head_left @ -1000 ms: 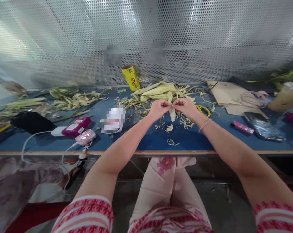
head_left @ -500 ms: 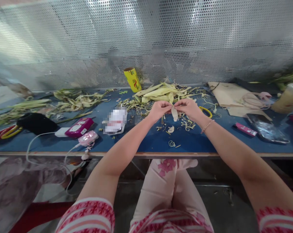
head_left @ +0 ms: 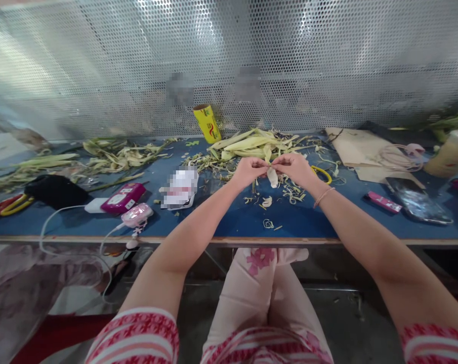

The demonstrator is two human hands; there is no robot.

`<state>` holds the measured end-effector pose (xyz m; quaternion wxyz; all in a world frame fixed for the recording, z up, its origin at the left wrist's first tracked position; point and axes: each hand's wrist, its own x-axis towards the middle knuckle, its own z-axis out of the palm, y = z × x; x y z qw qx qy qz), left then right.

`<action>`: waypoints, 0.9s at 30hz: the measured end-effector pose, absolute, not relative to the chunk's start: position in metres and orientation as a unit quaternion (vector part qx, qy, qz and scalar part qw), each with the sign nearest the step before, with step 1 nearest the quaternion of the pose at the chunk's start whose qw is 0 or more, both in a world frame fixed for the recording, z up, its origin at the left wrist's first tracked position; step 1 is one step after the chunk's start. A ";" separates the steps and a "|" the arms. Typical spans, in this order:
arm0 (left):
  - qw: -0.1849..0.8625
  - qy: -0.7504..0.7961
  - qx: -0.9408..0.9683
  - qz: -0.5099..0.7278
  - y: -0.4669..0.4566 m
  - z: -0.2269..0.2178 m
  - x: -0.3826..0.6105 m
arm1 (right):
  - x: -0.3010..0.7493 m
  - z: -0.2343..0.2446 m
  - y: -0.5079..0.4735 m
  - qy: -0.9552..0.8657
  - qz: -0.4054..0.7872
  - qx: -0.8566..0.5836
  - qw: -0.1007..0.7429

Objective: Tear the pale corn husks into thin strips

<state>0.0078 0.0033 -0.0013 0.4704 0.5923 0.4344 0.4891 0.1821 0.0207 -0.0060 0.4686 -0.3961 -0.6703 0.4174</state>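
Between my two hands, over the blue tabletop (head_left: 236,222), is a pale strip of corn husk (head_left: 273,178), narrow in the middle with one broad end hanging down. My left hand (head_left: 249,171) pinches it from the left with thumb and forefinger. From the right, my right hand (head_left: 294,169) pinches the same spot, fingertips almost touching the left ones. Just behind the hands lies a heap of pale green husks (head_left: 255,144). Small curled scraps (head_left: 266,202) are scattered below the hands.
A yellow cardboard tube (head_left: 207,124) stands tilted behind. At left are more husks (head_left: 118,156), a black pouch (head_left: 56,191), scissors (head_left: 10,206) and a purple power bank (head_left: 123,198). To the right lie yellow-handled scissors (head_left: 323,174), a phone (head_left: 418,199) and a cup (head_left: 451,154).
Both hands stay in nearly the same place, still pinching the husk strip. Its hanging end has shifted very slightly. Nothing else on the table has visibly moved.
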 end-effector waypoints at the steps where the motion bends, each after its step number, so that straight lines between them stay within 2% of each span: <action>1: 0.472 0.433 0.592 0.490 0.003 -0.001 0.008 | 0.182 -0.005 0.020 -0.676 0.412 -0.393 0.467; 9: 0.456 0.434 0.606 0.487 0.005 -0.004 0.008 | 0.180 -0.006 0.022 -0.674 0.419 -0.413 0.445; 14: 0.438 0.444 0.621 0.475 0.007 -0.006 0.008 | 0.179 -0.008 0.021 -0.633 0.457 -0.420 0.463; 21: 0.387 0.401 0.672 0.488 0.015 -0.013 0.004 | 0.177 -0.006 0.016 -0.568 0.537 -0.423 0.459; 24: 0.357 0.387 0.689 0.498 0.015 -0.014 0.005 | 0.176 -0.006 0.016 -0.571 0.547 -0.431 0.435; 27: 0.325 0.403 0.694 0.500 0.014 -0.013 0.004 | 0.177 -0.006 0.016 -0.568 0.537 -0.434 0.447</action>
